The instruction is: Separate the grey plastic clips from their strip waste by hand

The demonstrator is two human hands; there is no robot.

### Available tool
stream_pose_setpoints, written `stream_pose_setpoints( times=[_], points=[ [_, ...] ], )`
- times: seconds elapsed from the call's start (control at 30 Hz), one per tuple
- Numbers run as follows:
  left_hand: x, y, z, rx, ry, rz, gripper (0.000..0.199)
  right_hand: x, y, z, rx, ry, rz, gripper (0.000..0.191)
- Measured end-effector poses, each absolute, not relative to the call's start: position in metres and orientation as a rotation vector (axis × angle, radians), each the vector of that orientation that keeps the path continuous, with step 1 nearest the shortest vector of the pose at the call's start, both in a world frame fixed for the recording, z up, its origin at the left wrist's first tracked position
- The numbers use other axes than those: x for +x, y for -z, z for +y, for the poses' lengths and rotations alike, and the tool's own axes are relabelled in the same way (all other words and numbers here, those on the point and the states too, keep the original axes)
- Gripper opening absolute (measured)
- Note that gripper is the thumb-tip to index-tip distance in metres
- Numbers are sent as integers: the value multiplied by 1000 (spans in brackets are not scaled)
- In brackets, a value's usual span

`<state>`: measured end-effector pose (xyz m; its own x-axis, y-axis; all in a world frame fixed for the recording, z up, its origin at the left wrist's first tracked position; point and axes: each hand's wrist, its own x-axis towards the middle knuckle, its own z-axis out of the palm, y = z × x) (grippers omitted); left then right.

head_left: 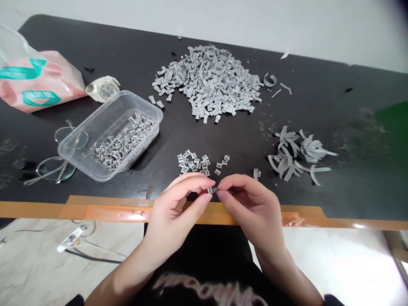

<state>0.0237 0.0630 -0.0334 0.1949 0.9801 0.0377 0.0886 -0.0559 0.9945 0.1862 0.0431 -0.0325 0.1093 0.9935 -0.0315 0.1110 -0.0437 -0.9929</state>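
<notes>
Near the table's front edge, my left hand pinches a small grey plastic clip between thumb and index finger. From the other side my right hand closes its thumb and index finger on a small dark end that meets the clip; what this end belongs to is mostly hidden by the fingertips. Just beyond my hands lies a small group of loose grey clips with window-like slots. A short curled grey piece lies behind my right hand.
A large heap of grey pieces covers the back middle. At left stand a clear plastic box holding many clips, eyeglasses, a wristwatch and a pink tissue pack. Curled grey strips lie at right. Orange tape lines the edge.
</notes>
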Motion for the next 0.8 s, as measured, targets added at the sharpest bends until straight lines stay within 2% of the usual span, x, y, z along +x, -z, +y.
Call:
stream_pose_setpoints(
  times=[0.27, 0.67, 0.8],
  points=[
    [17, 26, 63, 1907, -976, 1169, 27, 187, 27, 42, -1341, -1179, -1138, 6],
    [15, 28, 60, 1905, -951, 1111, 19, 194, 28, 51, -1269, -1451, -1066, 6],
    [17, 28, 63, 1915, -923, 1056, 19, 197, 31, 52, -1271, -1500, -1038, 15]
  ],
)
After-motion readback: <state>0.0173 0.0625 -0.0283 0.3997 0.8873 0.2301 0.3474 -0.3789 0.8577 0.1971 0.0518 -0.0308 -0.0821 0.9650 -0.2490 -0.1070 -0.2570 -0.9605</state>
